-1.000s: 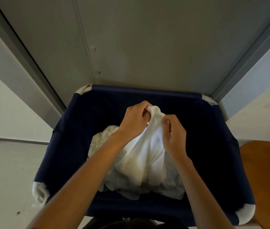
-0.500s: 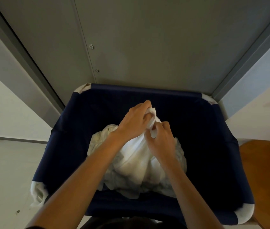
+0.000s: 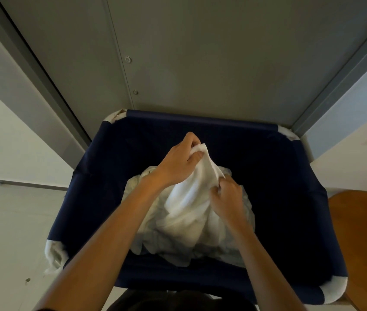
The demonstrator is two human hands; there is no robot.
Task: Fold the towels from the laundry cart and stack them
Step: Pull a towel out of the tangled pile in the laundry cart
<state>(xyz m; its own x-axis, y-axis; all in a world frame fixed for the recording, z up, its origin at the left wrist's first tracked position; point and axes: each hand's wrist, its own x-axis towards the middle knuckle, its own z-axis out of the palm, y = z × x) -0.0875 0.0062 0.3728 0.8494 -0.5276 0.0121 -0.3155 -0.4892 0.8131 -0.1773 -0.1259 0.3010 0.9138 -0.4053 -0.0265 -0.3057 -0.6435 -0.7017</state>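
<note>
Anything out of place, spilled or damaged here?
Nothing serious. The left hand and right hand grip one white towel above the crumpled pile inside the laundry cart. Only the white material at the cart's near-left corner looks bunched and ragged, unlike the other corners.

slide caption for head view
Left hand and right hand grip a white cloth towel in a navy fabric laundry cart.

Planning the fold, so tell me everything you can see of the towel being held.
The towel is white, soft-looking cloth, unfolded and bunched in long creases. The left hand grips its raised top end; the right hand pinches an edge lower down. Its lower part drapes onto the white pile inside the navy cart. Its full shape is hidden.
</note>
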